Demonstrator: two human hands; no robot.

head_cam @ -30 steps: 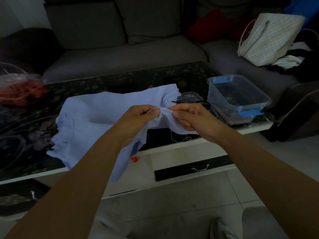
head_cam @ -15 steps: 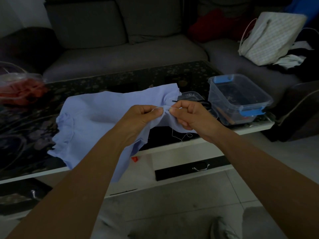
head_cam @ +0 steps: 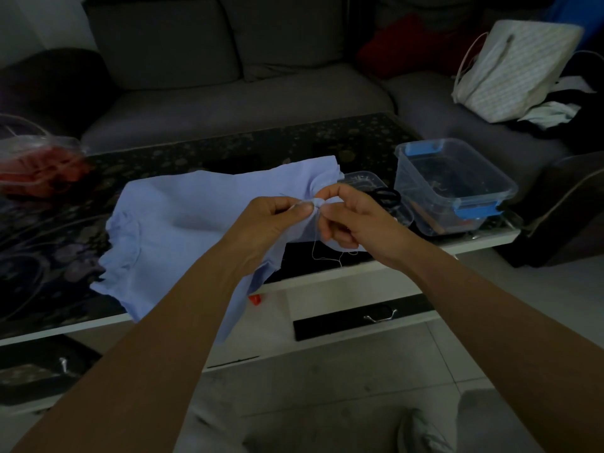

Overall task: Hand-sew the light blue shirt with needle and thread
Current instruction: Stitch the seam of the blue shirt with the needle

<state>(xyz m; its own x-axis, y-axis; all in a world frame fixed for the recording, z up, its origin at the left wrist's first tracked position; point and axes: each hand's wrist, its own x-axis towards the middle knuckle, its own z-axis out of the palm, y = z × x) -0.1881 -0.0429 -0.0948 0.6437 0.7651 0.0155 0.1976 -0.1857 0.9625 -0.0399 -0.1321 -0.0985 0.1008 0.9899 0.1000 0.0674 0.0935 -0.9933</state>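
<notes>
Roughly lower-left to upper-right, shirt (head_cam: 183,223) sprawls on counter (head_cam: 228,148); fingers of left hand (head_cam: 271,220) and right hand (head_cam: 354,219) pinch its bunched end, thread (head_cam: 313,250) dangling. Scissors (head_cam: 387,195), clear tub (head_cam: 474,212) at right.

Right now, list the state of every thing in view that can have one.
light blue shirt, bunched at one fold, rest spread on the table
left hand, pinches the bunched fold
right hand, pinches the same fold
thread, slack, dangling below the hands
clear bin, lid off
scissors, lying beside the clear bin, blades hidden
needle, too small to tell
</notes>
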